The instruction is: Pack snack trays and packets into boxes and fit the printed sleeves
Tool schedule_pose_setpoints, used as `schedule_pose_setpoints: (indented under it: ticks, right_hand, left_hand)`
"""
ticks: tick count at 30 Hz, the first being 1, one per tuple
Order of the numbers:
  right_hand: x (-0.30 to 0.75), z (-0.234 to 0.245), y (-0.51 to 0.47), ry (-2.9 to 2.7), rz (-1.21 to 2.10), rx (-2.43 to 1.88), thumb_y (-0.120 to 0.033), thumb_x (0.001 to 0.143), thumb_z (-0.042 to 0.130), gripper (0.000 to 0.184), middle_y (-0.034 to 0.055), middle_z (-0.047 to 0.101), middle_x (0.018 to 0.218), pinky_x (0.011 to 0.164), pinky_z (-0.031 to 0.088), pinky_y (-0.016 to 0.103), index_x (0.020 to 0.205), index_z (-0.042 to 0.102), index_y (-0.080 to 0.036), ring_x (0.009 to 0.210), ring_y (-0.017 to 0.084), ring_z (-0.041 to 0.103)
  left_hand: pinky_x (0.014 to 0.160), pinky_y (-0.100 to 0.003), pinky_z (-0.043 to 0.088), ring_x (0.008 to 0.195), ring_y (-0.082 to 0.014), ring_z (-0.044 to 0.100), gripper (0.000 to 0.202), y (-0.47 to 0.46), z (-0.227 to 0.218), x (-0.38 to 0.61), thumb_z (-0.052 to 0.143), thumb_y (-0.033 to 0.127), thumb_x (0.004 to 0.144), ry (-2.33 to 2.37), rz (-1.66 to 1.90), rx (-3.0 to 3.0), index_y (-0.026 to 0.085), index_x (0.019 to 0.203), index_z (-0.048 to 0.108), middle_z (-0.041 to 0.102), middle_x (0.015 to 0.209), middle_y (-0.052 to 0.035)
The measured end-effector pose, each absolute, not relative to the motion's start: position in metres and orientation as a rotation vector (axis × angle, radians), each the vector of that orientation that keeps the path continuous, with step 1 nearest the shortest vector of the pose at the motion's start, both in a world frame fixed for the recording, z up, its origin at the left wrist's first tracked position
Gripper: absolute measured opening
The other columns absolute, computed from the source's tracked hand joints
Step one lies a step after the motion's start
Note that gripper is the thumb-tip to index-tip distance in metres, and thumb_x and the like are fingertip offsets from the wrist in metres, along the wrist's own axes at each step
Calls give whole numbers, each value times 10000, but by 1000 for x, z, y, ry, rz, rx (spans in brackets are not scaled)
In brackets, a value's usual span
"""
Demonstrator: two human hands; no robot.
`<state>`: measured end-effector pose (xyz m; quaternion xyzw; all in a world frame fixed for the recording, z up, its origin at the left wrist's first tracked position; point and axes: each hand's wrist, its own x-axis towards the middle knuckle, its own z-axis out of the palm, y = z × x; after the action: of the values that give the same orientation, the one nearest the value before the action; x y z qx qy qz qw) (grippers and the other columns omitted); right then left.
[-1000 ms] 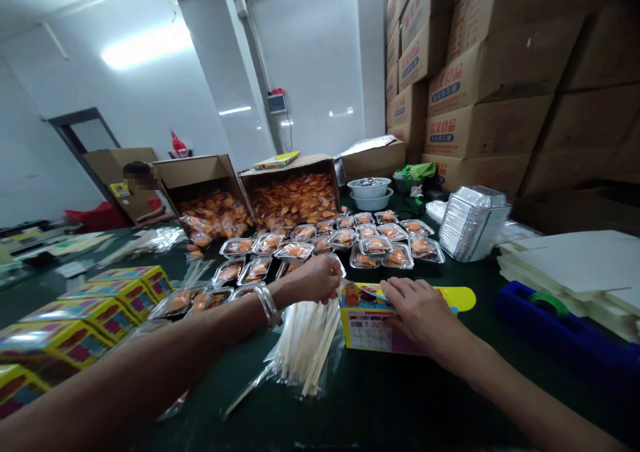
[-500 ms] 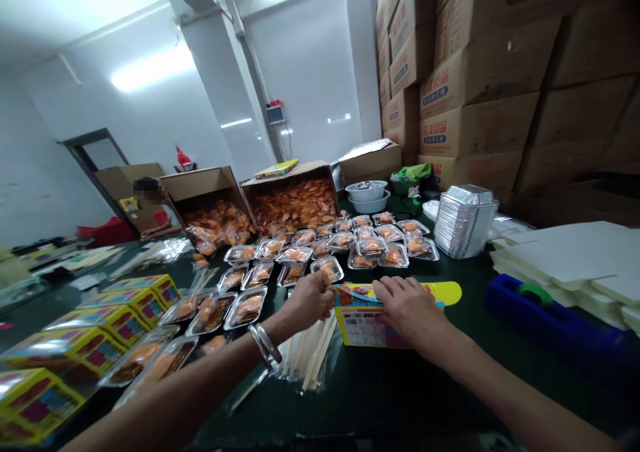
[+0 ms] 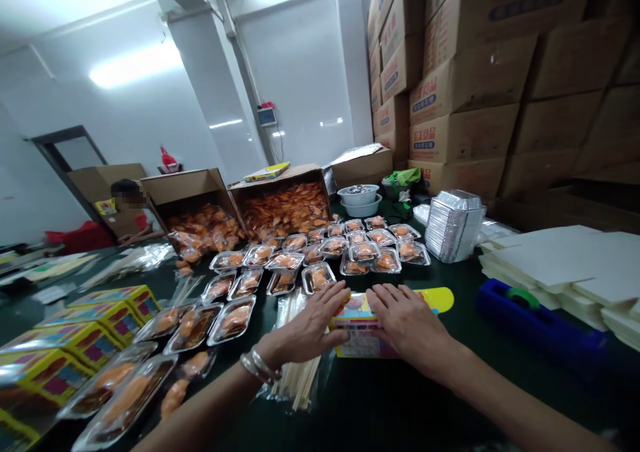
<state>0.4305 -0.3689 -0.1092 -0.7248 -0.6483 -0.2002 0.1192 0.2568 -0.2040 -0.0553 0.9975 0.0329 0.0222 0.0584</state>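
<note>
Yellow printed card box lies on the dark green worktable straight in front of you, its rounded yellow tab reaching out to the right; your right hand rests open over the box's right part, fingers spread, neither clenched nor gripping; your left hand is open as well, palm down, with its fingertips at the box's left edge, though you cannot tell from this view whether they touch it or sit just beside it; 2 silver bangles circle your left wrist; a bundle of pale wooden sticks in clear plastic lies just below your left hand, beside the box; clear plastic trays of orange food spread across the table beyond and to the left of your hands; a row of yellow printed boxes stands further left; 2 open brown cardboard cartons, heaped with orange packets, sit at the far end; to your right are a stack of silver foil trays, a blue tape dispenser and white card sheets; 2 white bowls stand beyond; tall brown cartons rise behind; a co-worker in a red sleeve sits far off to the left.
</note>
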Motion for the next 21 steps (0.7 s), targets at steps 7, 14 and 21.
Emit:
schedule_pose_setpoints:
  ticks: [7,14,21]
  right_hand:
    - [438,-101,-369,-1927,-513,-2106,-250,888,623,477,170,571,1337,1007,446,494,1323,522,-81,1174,313,550]
    - [493,-51,-426,-2049,-165,-2244,21,788,527,514,105,595,1284,956,468,338,1253,579,-192,1193,220,544]
    - [496,-27,-411,-1842,-65,-2559,-4,827,489,214,130,702,829,640,465,307,827,663,-129,779,259,676]
  left_hand:
    - [1151,-531,279,1424,-315,317,661,-229,-63,290,553,418,940,130,107,3192,126,1478,305,375,1521,-189]
    - [1065,-508,406,1321,-309,473,494,-229,-80,304,444,368,1004,33,342,3193,132,1434,382,485,1445,-176]
    - [1035,-493,423,1289,-317,497,495,-228,-86,302,452,316,990,73,412,3235,126,1441,378,500,1435,-167]
